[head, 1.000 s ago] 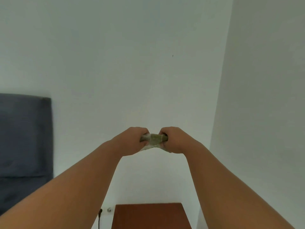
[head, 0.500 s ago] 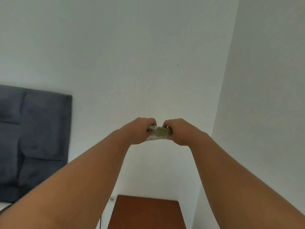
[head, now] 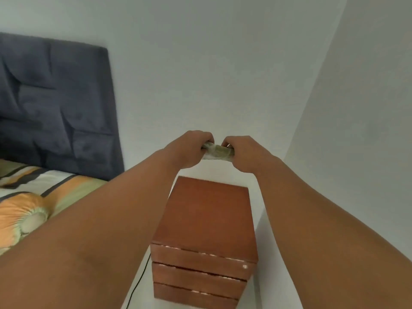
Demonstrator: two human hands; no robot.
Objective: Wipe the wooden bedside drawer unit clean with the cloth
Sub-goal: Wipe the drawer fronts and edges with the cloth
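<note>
A reddish-brown wooden bedside drawer unit (head: 206, 217) stands in the room's corner, with three drawer fronts facing me and a bare top. Both arms are stretched out above and beyond its back edge. My left hand (head: 191, 149) and my right hand (head: 245, 153) are fists held close together, each closed on one end of a bunched greenish cloth (head: 217, 151). Only a short piece of the cloth shows between the fists. The cloth hangs in the air, apart from the unit.
A dark grey padded headboard (head: 53, 103) is on the left wall. Below it lies a bed with striped orange, green and white bedding (head: 33, 197). A black cable (head: 138, 284) runs down beside the unit's left side. White walls meet in a corner at right.
The view has tilted down and left, so the whole drawer unit and the bed have come into sight. Both hands still hold the cloth between them.
</note>
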